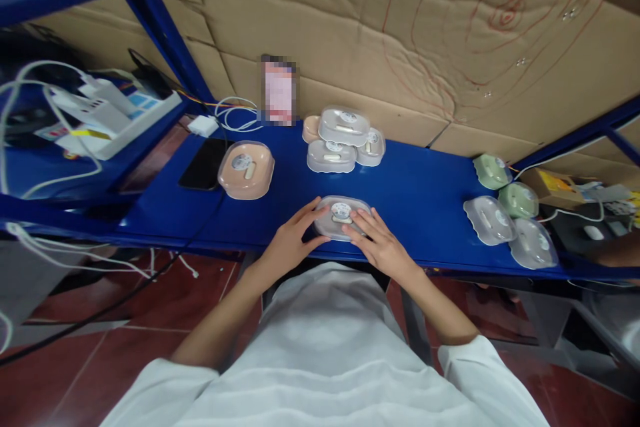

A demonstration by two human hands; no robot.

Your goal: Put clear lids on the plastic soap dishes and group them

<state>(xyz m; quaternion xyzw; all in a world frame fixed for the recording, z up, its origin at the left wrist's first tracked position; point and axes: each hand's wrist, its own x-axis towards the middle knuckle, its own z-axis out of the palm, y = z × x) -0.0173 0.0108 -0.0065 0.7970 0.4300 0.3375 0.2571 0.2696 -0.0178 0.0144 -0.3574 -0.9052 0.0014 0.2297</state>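
Observation:
A grey plastic box with a clear lid (341,219) lies at the table's front edge, right before me. A round sticker and a small white piece show on its top. My left hand (296,235) grips its left end, thumb at the near edge and fingers at the far edge. My right hand (377,240) rests with spread fingers on the right part of the lid. Beyond it is a small pile of similar boxes: one grey box (344,125) sits on top of another grey box (331,155). To the left stands a pink box (246,170).
A black phone (204,164) lies beside the pink box. Green boxes (493,171) and grey boxes (533,243) stand at the right end of the blue table (415,180). A power strip (125,123) with white cables is at left. A cardboard wall (350,27) closes the back.

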